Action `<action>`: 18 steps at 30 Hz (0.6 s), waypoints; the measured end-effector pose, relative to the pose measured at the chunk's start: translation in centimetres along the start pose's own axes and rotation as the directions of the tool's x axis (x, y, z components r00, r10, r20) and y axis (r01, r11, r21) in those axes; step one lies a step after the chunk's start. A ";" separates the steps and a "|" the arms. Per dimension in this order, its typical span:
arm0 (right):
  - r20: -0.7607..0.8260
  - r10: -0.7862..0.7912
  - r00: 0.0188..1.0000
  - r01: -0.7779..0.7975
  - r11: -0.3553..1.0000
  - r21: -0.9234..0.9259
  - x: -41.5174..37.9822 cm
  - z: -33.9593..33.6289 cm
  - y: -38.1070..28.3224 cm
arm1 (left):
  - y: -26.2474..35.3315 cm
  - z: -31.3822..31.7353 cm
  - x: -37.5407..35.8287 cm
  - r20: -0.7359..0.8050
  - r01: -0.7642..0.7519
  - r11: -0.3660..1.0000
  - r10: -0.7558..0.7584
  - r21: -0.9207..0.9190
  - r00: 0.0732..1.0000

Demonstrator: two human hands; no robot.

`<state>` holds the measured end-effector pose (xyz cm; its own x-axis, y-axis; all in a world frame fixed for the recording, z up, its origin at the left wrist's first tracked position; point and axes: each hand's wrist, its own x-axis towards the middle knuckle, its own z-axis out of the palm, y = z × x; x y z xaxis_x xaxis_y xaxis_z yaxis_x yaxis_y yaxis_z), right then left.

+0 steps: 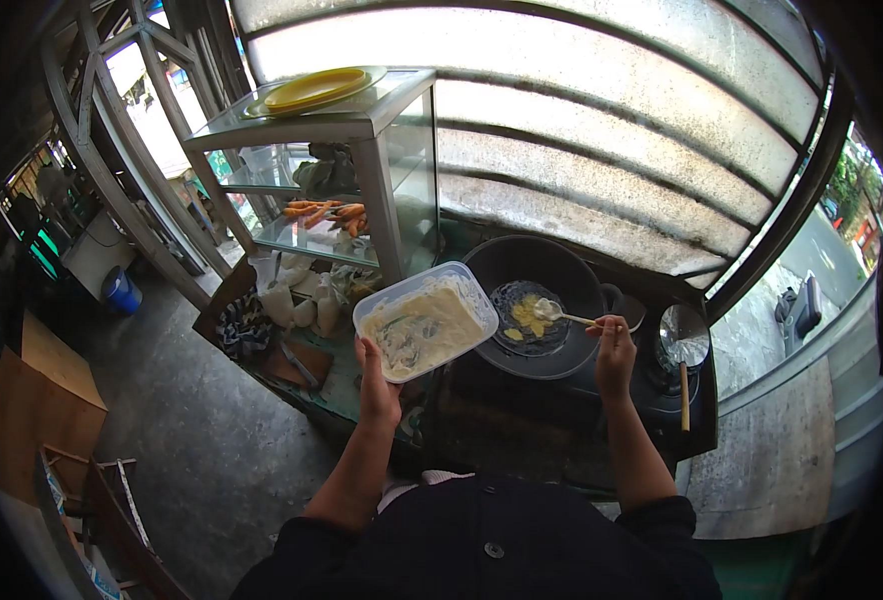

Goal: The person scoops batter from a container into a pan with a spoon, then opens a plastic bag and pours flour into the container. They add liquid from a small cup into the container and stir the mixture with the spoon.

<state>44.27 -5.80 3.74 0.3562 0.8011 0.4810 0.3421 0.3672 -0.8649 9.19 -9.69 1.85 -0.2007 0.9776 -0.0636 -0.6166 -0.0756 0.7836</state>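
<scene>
My left hand point(378, 388) grips the near left edge of a rectangular clear plastic container point(427, 322), tilted, with pale creamy paste smeared inside. Its right side is beside a dark wok point(482, 262). My right hand point(614, 352) is closed round the handle of a spoon point(574, 319), whose bowl carries a lump of pale paste over the wok. Yellow pieces point(529, 325) lie in the wok's bottom, with a whitish film around them.
A glass cabinet point(364, 130) with carrots point(327, 215) stands behind left, yellow plates point(317, 90) on top. A knife point(300, 362) lies on a wooden board point(287, 368). A second pan point(684, 337) with a wooden handle sits at right.
</scene>
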 end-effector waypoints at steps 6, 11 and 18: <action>0.268 -0.225 0.937 0.331 0.817 -0.471 0.0 -0.2 4.5 | 0.2 0.5 -0.1 -0.074 -0.040 0.999 0.041 0.021 0.996; 0.310 -0.243 0.919 0.387 0.700 -0.600 0.1 -0.7 4.2 | 0.4 0.2 -0.5 -0.046 -0.033 0.999 0.034 0.008 0.998; 0.316 -0.299 0.900 0.434 0.682 -0.589 0.2 -1.2 3.7 | 0.7 -0.5 -0.4 0.007 -0.033 0.999 0.033 -0.033 0.999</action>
<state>46.68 -4.89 0.83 -0.0566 0.7606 0.6468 0.8997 0.3197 -0.2973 8.47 -10.26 2.13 -0.2158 0.9759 -0.0328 -0.6343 -0.1145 0.7645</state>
